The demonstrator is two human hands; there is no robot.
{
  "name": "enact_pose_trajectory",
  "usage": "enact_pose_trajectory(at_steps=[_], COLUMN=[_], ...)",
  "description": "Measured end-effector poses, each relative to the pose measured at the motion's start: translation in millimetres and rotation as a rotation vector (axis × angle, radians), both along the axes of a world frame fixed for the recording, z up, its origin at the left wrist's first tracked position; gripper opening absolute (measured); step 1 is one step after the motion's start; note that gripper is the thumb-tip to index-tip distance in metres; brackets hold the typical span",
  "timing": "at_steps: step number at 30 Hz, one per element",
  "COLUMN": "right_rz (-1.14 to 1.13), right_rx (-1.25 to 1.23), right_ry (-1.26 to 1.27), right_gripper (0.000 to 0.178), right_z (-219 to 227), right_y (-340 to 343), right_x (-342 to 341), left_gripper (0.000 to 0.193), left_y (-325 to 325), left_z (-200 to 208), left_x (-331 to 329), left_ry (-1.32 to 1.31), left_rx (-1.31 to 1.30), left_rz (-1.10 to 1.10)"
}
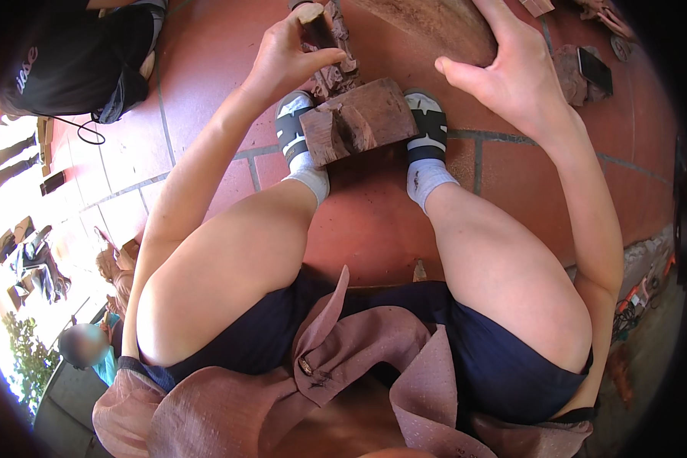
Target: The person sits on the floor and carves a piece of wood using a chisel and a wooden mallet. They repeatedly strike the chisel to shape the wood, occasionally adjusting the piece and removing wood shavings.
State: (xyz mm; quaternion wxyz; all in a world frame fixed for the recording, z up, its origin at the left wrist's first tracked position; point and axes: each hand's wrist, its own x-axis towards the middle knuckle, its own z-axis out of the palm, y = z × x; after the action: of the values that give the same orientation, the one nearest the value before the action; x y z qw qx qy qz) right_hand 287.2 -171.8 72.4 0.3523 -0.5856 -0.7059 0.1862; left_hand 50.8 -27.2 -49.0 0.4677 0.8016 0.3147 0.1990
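At the top, my left hand (282,55) is closed around a short, dark, round piece with a pale end (313,15), probably wood; its thumb sticks out. A carved brown wooden piece (336,79) stands just beside it. Its rough wooden block (362,122) sits between my feet. My right hand (515,80) is spread, thumb apart, beside a large smooth brown wooden piece (443,27). The upper frame edge cuts off its fingertips, and whether it touches the wood is unclear.
My sandalled feet (427,137) flank the block on red floor tiles (206,76). A person in a dark shirt (76,61) is at the upper left. A phone (594,70) lies at the upper right, near another person's hand (614,19). Bright clutter (38,259) is at the left.
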Motion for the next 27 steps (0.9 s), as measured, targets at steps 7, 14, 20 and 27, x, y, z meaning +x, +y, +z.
enact_pose_trajectory(at_steps=[7,14,20,27], right_rz=[-0.057,-0.104,-0.067,-0.031], right_rx=[-0.137,-0.402,-0.199,-0.081], right_ry=[-0.359,-0.528,-0.345,-0.31], right_gripper=[0.083,0.084,0.084,0.085], right_z=[-0.3,14.7,14.4,7.3], right_y=[8.5,6.9,-1.1,-0.8], right_x=[10.1,4.1,2.5,8.6], left_gripper=[0.039,0.04,0.04,0.041], left_y=[-1.9,-1.2,-3.8,-4.1], left_z=[-1.7,-7.2,-6.0,-3.5], left_x=[1.5,1.7,3.2,1.5], left_ry=[-0.026,0.001,-0.113,-0.083], left_rx=[-0.088,-0.065,-0.097,-0.138], left_rz=[-0.003,-0.019,-0.01,-0.048])
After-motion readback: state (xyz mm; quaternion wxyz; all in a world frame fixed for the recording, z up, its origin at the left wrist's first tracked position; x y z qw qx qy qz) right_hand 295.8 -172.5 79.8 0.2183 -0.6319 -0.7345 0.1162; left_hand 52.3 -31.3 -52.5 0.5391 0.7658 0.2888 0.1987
